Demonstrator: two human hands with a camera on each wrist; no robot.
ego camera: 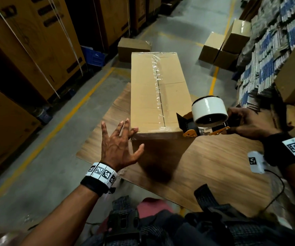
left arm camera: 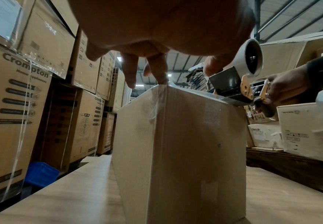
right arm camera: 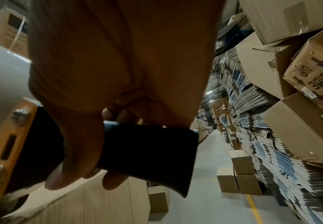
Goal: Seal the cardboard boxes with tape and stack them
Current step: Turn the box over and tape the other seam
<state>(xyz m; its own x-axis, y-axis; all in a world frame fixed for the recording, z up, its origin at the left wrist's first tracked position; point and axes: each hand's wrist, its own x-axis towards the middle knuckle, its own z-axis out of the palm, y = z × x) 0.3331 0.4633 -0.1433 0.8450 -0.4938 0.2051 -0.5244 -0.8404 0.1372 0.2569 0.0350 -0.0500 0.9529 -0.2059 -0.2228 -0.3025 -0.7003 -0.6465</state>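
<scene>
Warehouse flooring is being overlooked by a wooden table (ego camera: 214, 166) on which a long cardboard box (ego camera: 153, 96) is lying. At its near left corner, the box is being touched by the spread, straight fingers of the left hand (ego camera: 118, 146), with nothing held. At the near right corner, a tape dispenser (ego camera: 207, 119) is being gripped by its handle in the right hand (ego camera: 247, 121). Clear tape (ego camera: 156, 71) is being seen along the top seam. Farther off, smaller boxes (ego camera: 219, 50) are being kept on the floor.
</scene>
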